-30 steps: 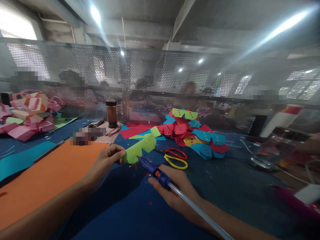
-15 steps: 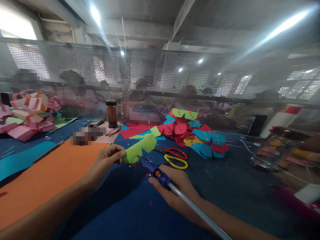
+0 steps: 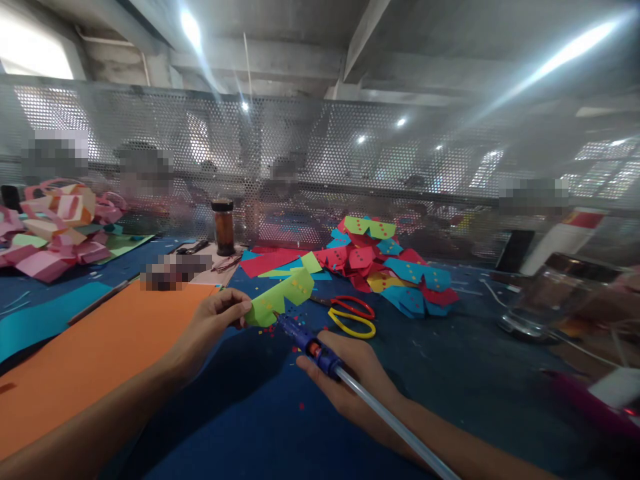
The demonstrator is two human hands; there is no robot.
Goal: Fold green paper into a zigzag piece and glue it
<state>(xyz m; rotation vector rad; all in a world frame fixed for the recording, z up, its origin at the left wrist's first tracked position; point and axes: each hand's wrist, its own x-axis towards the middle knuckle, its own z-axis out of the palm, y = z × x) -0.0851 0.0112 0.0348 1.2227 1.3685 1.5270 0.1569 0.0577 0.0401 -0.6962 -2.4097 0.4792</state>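
**Hold the green paper firm and bring the glue gun in lightly**

The bench spreads below both grips, so a forearm could rest on it if the aim wavers. Left of the left grip, the orange sheet runs under the forearm and is best not dragged. The paper heap sits beyond the right grip; the scissors lie nearer, just past its knuckles, so the glue gun should swing clear of their handles. The green paper is backed by fingers at one end only and would probably bend under a hard push: a gentle squeeze and a small bead should serve. Loose paper bits lie between the two grips and should be kept off fresh glue.

The left arm reaches in from the lower left, and the left grip pinches the near end of the green paper between thumb and fingers; the rest slants up and away to the right. The right arm comes from the lower right, its grip wrapped around the glue gun, thumb to the near side, glue stick trailing back over the wrist. The trigger finger is hidden. The nozzle points toward the left grip at the paper's notched lower edge; whether it touches cannot be told.
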